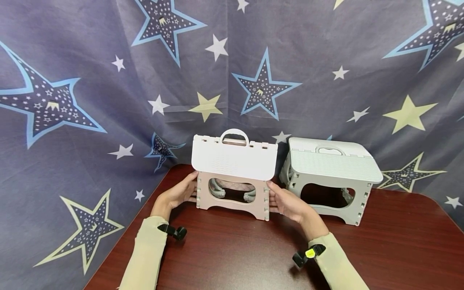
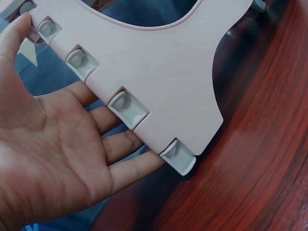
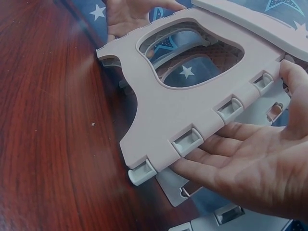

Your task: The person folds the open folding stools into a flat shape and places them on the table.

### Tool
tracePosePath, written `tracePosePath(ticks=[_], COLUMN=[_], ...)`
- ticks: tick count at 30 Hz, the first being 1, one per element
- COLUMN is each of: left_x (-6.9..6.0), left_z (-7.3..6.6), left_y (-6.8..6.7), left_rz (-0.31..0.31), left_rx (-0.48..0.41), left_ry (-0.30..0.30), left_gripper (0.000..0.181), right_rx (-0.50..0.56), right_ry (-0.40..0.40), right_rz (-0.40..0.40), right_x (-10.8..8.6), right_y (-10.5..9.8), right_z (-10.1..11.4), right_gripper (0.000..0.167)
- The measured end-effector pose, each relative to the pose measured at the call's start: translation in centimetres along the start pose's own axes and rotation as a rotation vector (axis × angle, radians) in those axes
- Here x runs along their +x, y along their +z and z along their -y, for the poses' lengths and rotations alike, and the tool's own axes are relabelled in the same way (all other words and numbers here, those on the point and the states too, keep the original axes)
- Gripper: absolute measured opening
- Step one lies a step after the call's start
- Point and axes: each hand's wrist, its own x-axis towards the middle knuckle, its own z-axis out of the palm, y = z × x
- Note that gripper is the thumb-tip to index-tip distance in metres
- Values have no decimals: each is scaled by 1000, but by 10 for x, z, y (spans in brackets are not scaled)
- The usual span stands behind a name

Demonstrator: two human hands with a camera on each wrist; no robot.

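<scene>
A pale pink and white folding stool [image 1: 233, 157] stands at the table's far side, its seat slanting toward me and a carry handle at the top edge. My left hand [image 1: 177, 191] grips its left side, thumb near the seat and fingers behind the hinged edge. On the opposite side my right hand [image 1: 290, 201] holds the matching edge the same way. Grey hinge clips [image 2: 129, 108] line the leg panel by the left fingers. An oval cutout in the front panel [image 3: 168, 108] shows folded parts inside. Whether the feet touch the table is hard to tell.
Just right of the pink stool is a pale green folding stool [image 1: 335, 161], unfolded on its legs. Both are on a dark red wooden table [image 1: 232, 253]. A grey star-printed cloth [image 1: 308, 48] hangs close behind and along the left.
</scene>
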Motion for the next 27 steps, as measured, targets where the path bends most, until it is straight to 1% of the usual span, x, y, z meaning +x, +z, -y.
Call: tracePosePath(ticks=[3, 8, 16, 24, 27], left_x=[0, 1, 2, 2, 1], left_z=[0, 0, -2, -3, -4], left_y=[0, 1, 3, 2, 1], left_rz=[10, 10, -13, -31, -53], left_rx=[0, -13, -22, -34, -24], left_ry=[5, 14, 2, -10, -13], left_gripper=[99, 98, 95, 93, 92], right_rx=[0, -9, -32, -78, -85], right_ry=[-3, -5, -8, 15, 24], right_rz=[9, 10, 6, -82, -109], right_x=[0, 0, 0, -2, -3], right_y=[0, 1, 1, 3, 3], right_z=[0, 0, 0, 5, 6], right_gripper=[69, 74, 77, 80, 80])
